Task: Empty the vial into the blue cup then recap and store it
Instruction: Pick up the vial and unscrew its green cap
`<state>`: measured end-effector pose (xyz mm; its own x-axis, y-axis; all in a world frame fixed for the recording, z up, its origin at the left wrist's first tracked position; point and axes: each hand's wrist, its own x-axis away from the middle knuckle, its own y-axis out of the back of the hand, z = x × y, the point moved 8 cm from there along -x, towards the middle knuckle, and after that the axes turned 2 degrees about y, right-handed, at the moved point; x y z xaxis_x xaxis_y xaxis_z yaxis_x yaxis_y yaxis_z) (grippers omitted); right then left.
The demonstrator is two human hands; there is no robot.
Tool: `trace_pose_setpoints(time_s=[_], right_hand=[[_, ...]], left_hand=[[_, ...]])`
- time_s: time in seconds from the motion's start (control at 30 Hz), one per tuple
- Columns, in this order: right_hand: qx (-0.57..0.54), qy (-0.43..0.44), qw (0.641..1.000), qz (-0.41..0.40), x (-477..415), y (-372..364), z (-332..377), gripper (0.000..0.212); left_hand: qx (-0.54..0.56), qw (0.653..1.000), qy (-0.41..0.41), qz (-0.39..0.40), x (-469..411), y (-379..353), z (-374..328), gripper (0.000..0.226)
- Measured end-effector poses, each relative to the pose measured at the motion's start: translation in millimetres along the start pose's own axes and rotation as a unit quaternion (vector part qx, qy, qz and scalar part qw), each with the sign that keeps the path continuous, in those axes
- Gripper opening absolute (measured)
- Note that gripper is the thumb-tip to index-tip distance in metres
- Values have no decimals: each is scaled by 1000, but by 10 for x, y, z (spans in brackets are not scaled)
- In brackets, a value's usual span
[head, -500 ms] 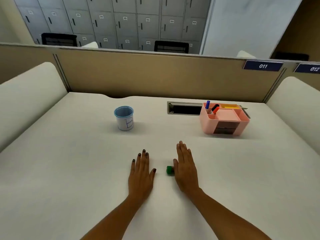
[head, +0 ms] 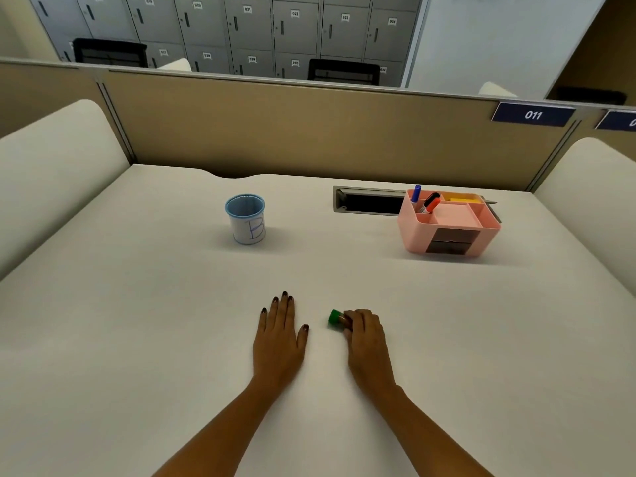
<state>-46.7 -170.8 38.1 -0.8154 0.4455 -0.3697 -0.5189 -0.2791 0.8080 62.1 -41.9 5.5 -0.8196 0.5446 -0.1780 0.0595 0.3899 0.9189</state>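
Right hand (head: pixel 366 333) curled around the vial (head: pixel 339 320) lying on its side on the near table (head: pixel 137 339) — green cap (head: pixel 333 317) pointing left — left hand (head: pixel 279 333) flat beside it, fingers spread, holding nothing; blue cup (head: pixel 245 218) upright, far left.

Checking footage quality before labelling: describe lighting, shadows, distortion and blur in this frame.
Head view: soft, even light; faint shadows beside the blue cup and pink organizer. Wide-angle bending curves the desk edges and partition. The vial under the right hand is small and slightly blurred; locker numbers are soft.
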Motion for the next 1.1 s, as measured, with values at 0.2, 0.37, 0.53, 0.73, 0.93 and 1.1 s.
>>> trace_pose_setpoints(time_s=[0.2, 0.37, 0.53, 0.73, 0.93, 1.1], right_hand=[[-199, -113, 973, 1, -22, -42, 43, 24], [-274, -95, 956, 49, -89, -97, 416, 27], [-354, -159, 920, 59, -90, -104, 527, 26], [-428, -222, 874, 55, -18, -105, 615, 16], [-444, -223, 864, 80, -19, -119, 668, 16], [-439, -222, 868, 63, 48, -111, 744, 34]], left_hand=[[310, 941, 121, 55, -75, 80, -26, 49], [507, 833, 188, 118, 25, 122, -235, 42], [632, 740, 202, 115, 99, 208, -377, 40], [695, 678, 186, 151, 60, 288, -471, 47], [683, 690, 212, 113, 36, 343, -410, 46], [661, 716, 216, 59, 43, 425, -437, 46]])
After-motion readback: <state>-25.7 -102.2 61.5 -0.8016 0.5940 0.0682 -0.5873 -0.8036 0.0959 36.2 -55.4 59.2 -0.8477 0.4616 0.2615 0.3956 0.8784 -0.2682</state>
